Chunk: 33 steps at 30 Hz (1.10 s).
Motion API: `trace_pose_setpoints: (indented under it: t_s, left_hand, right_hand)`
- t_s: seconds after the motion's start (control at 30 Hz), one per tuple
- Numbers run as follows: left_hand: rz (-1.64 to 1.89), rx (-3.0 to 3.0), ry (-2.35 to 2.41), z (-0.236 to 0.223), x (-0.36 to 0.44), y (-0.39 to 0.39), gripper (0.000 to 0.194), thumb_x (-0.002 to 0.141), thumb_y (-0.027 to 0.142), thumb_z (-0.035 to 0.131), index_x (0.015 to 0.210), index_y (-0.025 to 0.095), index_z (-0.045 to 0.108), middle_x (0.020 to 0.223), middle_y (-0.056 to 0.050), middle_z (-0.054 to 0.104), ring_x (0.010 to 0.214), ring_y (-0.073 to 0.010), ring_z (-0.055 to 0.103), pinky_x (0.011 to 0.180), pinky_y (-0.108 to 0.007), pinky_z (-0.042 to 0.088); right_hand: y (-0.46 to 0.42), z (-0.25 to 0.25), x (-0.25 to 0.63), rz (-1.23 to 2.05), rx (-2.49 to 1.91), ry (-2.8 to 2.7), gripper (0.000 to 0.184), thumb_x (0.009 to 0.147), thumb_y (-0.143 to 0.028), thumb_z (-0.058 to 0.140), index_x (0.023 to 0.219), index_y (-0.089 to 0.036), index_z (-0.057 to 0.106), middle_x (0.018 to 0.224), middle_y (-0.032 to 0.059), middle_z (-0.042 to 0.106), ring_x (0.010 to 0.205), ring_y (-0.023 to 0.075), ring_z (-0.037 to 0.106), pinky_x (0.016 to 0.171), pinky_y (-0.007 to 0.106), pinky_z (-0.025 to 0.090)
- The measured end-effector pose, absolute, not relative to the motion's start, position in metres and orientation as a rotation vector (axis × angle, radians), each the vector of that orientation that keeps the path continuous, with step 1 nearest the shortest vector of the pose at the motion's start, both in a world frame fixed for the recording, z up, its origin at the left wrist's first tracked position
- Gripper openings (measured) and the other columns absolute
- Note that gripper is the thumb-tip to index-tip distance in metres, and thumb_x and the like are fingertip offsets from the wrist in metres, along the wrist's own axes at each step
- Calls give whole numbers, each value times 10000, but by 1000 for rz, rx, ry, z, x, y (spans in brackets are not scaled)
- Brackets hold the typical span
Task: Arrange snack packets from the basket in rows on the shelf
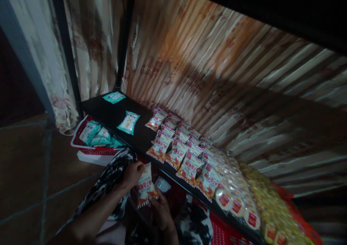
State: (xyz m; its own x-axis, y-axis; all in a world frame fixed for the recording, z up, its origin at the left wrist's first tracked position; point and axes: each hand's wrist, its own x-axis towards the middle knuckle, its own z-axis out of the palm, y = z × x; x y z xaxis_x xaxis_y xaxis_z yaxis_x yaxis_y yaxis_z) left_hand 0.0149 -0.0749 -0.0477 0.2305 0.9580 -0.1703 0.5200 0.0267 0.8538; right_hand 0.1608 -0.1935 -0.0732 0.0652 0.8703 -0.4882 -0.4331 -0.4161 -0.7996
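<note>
Between my two hands is a small snack bag (145, 187) with red lettering and striped ends, held in front of the shelf edge. My left hand (133, 173) pinches its upper end, while my right hand (159, 202) grips its lower right corner. Close by on the black shelf (108, 116), rows of matching snack bags (177, 153) stand leaning one behind another. Two teal-edged snack packets (128, 122) lie flat farther left on the same shelf.
A red basket (94, 150) of teal packets stands on the tiled floor at the left. Round packaged snacks (236, 206) and yellow packets (276, 201) fill the shelf's right part. Dark shelf posts (124, 38) and a pleated curtain (206, 56) stand behind. Another red basket (218, 230) sits below the shelf.
</note>
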Motion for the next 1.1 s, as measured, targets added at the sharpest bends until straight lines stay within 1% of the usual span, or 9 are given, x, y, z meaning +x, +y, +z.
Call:
trace_pose_setpoints:
  t_s: [0.1,0.27,0.5,0.63,0.7,0.8,0.9,1.0,1.1]
  left_hand:
    - [621,1611,1398,-47,15,-74,235,859,224,446,790,174,664,767,-18,701,707,-122,623,641,-186,378]
    - [650,1655,1373,-49,15,-72,243,868,237,432,816,173,661,793,-37,705,744,-139,635,660,-200,385]
    - [668,1635,1364,-42,8,-64,230,862,270,439,874,198,657,837,-27,711,773,-143,645,669,-207,407]
    - [712,1631,1370,-44,3,-63,258,854,327,428,873,200,651,845,-43,708,806,-175,651,722,-254,448]
    - [817,1620,1364,-46,2,-64,278,846,350,411,896,204,643,881,-52,702,842,-190,650,763,-289,470]
    - [1052,1606,1364,-47,1,-66,305,822,371,410,949,197,626,959,-76,682,917,-212,635,821,-347,488]
    - [1186,1605,1341,-43,0,-70,302,815,368,411,941,191,621,948,-84,667,892,-213,633,789,-355,510]
    - [1198,1650,1298,-38,1,-77,288,833,365,393,859,198,626,867,-75,659,829,-202,626,740,-328,513]
    - [1128,1735,1227,-32,5,-87,306,860,358,366,804,202,623,820,-72,649,814,-196,614,765,-314,491]
  right_hand:
    - [-193,-70,161,1568,-1303,-443,601,539,-370,845,1090,-226,653,962,67,703,856,210,650,793,329,475]
    - [-194,-69,158,1586,-1177,-384,611,551,-412,834,1099,-222,644,1074,105,671,901,241,646,819,392,473]
    - [-183,-71,138,1564,-1072,-402,475,623,-381,796,1044,-207,660,926,87,695,822,220,647,764,376,481]
    - [-178,-65,131,1577,-1000,-392,499,612,-385,800,1052,-202,652,917,91,689,806,230,642,756,395,477]
    - [-179,-67,132,1560,-1003,-385,511,625,-379,792,1076,-194,638,935,99,685,807,232,639,749,396,477]
    - [-182,-72,139,1473,-1055,-346,515,656,-373,771,1113,-194,612,964,97,680,806,218,635,729,366,481]
    - [-185,-71,147,1361,-1113,-319,538,659,-394,764,1132,-200,597,953,87,681,786,198,629,694,326,484]
    - [-187,-61,151,1270,-1155,-304,520,654,-426,759,1108,-218,610,853,52,682,705,168,613,651,290,482]
    - [-189,-51,152,1235,-1179,-279,520,643,-444,760,1095,-229,618,733,16,663,630,153,596,625,276,483]
